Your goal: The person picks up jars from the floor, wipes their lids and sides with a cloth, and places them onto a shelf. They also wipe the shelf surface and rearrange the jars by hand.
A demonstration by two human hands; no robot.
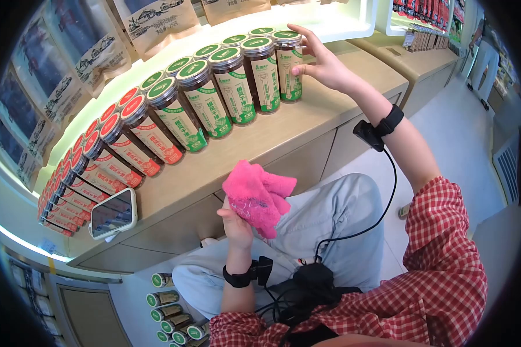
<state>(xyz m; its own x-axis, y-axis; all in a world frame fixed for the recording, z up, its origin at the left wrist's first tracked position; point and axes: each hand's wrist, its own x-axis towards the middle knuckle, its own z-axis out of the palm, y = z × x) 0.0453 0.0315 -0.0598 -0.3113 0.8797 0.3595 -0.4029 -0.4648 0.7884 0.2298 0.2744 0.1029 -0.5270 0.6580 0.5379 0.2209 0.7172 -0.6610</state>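
My right hand [324, 65] is curled round the upper part of the green-labelled jar [289, 66] at the right end of the front row. Its thumb lies on the label and a finger reaches over the green lid. Bunched in my left hand [237, 225], above my lap, is a pink cloth [257, 196]. Beside the held jar stand several more green-labelled jars [234, 89], upright on the counter. Farther left, the rows continue with red-labelled jars [150, 136].
A phone [114, 213] leans at the front edge of the wooden counter [226, 151]. Printed bags [156, 23] stand behind the jars. More green-lidded jars [168, 311] are on the floor at lower left. A black cable [388, 202] hangs from my right wrist. Another person [485, 61] stands far right.
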